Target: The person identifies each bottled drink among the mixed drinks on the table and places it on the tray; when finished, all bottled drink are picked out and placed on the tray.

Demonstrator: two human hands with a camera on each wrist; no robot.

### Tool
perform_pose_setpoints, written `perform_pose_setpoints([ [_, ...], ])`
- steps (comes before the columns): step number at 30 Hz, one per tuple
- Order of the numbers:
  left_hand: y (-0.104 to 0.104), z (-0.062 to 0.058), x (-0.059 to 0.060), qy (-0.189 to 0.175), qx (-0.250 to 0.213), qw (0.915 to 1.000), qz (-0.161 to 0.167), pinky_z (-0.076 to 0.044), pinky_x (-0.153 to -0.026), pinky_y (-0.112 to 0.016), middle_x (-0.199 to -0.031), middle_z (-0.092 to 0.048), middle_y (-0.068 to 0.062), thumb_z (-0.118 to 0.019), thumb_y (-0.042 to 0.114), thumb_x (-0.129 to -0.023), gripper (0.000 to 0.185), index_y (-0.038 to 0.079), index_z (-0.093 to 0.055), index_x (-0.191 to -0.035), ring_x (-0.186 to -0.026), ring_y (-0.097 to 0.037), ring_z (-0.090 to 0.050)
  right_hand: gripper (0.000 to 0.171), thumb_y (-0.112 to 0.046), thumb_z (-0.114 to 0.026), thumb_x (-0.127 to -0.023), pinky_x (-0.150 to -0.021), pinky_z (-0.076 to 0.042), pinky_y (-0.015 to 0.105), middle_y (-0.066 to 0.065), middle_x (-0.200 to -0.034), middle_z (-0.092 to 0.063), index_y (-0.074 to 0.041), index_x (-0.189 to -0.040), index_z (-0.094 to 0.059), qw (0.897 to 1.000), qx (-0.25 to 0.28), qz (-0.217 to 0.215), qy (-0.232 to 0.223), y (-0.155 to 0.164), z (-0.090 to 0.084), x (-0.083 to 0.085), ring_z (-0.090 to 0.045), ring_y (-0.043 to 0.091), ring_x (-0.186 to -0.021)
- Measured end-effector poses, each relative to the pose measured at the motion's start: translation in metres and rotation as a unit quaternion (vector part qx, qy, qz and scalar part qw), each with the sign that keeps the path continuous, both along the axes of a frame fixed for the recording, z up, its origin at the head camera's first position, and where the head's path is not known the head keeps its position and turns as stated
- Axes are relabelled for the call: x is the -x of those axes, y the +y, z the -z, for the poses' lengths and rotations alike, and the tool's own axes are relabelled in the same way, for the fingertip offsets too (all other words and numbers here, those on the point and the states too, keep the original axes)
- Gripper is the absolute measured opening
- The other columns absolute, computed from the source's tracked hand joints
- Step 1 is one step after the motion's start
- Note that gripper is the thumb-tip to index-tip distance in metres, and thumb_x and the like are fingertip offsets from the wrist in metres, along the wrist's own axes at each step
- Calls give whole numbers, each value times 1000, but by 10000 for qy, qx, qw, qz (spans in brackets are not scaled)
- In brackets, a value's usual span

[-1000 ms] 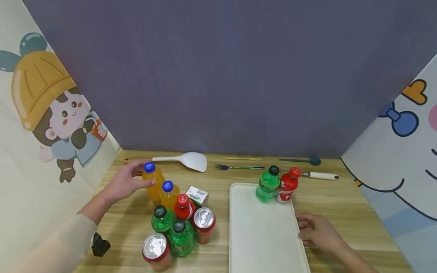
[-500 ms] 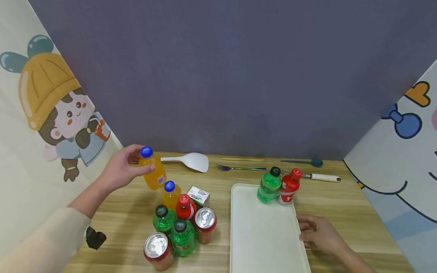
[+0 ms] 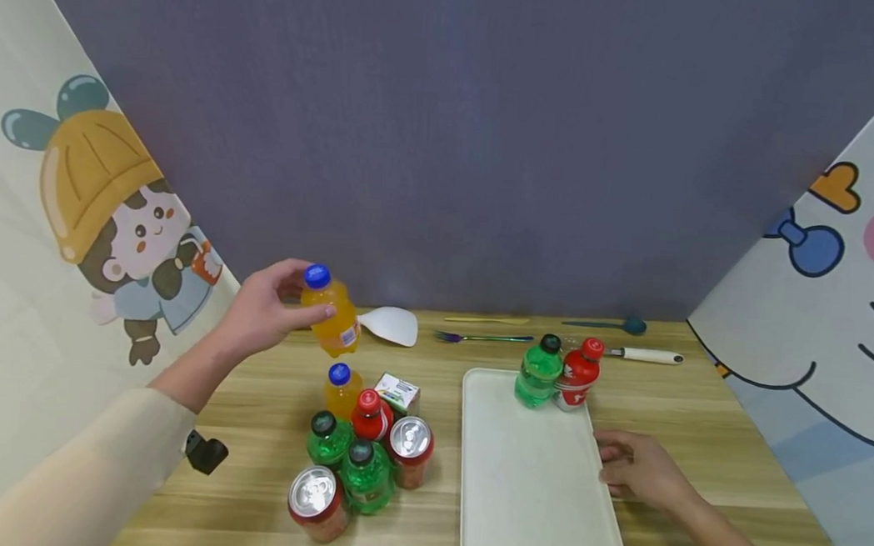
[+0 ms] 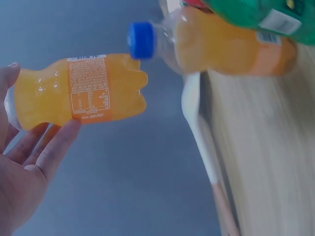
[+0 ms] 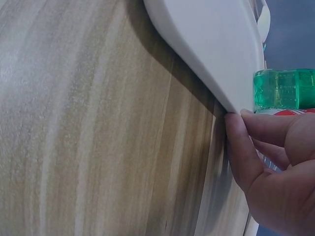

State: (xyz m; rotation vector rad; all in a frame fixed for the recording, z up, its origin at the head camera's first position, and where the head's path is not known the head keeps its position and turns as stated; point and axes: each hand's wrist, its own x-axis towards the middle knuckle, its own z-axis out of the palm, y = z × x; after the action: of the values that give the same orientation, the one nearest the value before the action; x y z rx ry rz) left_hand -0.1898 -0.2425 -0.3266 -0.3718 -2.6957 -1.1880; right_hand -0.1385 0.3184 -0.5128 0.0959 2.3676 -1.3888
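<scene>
head: high, forward-down | wrists: close, low | shared: tray (image 3: 535, 513)

Glossy clear plastic on the orange bottle (image 3: 334, 317), paper label wrapped round it. Below it, shiny metal can tops (image 3: 409, 436). Beside those, a matt smooth plastic tray (image 3: 527, 512) on grained wood table (image 3: 698, 423).

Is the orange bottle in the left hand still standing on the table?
No, the left hand holds the orange bottle in the air, above the table.
</scene>
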Motion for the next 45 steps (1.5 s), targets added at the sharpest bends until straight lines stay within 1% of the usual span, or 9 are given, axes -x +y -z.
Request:
perform_pose_setpoints([
  [3,12,-4,3,-74,-112,9997,182,-55,-97,-53,-121,-68,-11,-81,34,-90,52,8,-61,-131,-112,-32,-67,64,5,-73,-86,-72,-63,36,17,-115,-67,9,-145,-48,10000,-33,-15,24,0,1,0,-68,23,-92],
  [10,44,-11,14,-230,-261,9985,420,-56,-96,-48,-120,-69,-8,-83,33,-89,51,11,-62,-130,-110,-28,-67,65,5,-72,-87,-72,-63,36,20,-117,-66,10,-146,-47,10000,3,10,18,1,2,-2,-68,23,-93],
  [16,74,-16,26,-364,-371,9968,609,-56,-97,-46,-119,-69,-3,-84,35,-87,53,14,-62,-131,-109,-24,-66,65,6,-71,-88,-73,-63,37,21,-118,-65,11,-147,-45,10000,29,-4,21,1,2,-2,-67,24,-93],
  [23,112,-19,41,-426,-479,9940,885,-55,-99,-45,-119,-68,-3,-83,33,-88,52,14,-62,-131,-110,-24,-65,65,5,-71,-87,-72,-63,36,20,-116,-65,11,-146,-45,10000,-36,-33,48,0,0,-2,-68,23,-91],
  [27,131,-16,48,-515,-540,9920,1022,-55,-99,-44,-119,-68,-3,-84,32,-88,51,14,-62,-130,-110,-23,-65,65,5,-71,-87,-72,-63,36,21,-116,-65,11,-146,-45,10000,-1,-76,43,0,-2,-2,-68,24,-91],
  [31,149,-11,55,-629,-548,9886,1252,-54,-100,-44,-119,-69,-2,-83,31,-88,51,15,-61,-131,-110,-23,-65,64,6,-71,-87,-71,-63,36,21,-115,-65,12,-146,-45,9999,46,-89,58,-1,-2,-1,-68,24,-90],
  [37,173,2,64,-878,-370,9834,1542,-54,-100,-42,-118,-69,1,-83,30,-88,49,16,-61,-130,-110,-20,-64,63,6,-71,-87,-71,-64,36,20,-114,-66,12,-145,-46,9999,45,-72,88,-1,-1,1,-68,24,-89],
  [42,188,15,66,-1064,-228,9794,1701,-58,-95,-39,-116,-69,0,-84,27,-88,48,15,-61,-129,-107,-19,-65,64,6,-71,-87,-71,-64,36,20,-114,-67,12,-145,-46,9999,44,-96,121,-1,-1,2,-69,24,-89],
  [45,195,20,66,-1176,-159,9773,1757,-58,-94,-38,-117,-68,-2,-83,25,-88,49,14,-61,-130,-107,-19,-65,64,6,-71,-87,-71,-64,37,20,-113,-67,12,-145,-46,9999,90,-93,108,0,0,2,-70,24,-90],
])
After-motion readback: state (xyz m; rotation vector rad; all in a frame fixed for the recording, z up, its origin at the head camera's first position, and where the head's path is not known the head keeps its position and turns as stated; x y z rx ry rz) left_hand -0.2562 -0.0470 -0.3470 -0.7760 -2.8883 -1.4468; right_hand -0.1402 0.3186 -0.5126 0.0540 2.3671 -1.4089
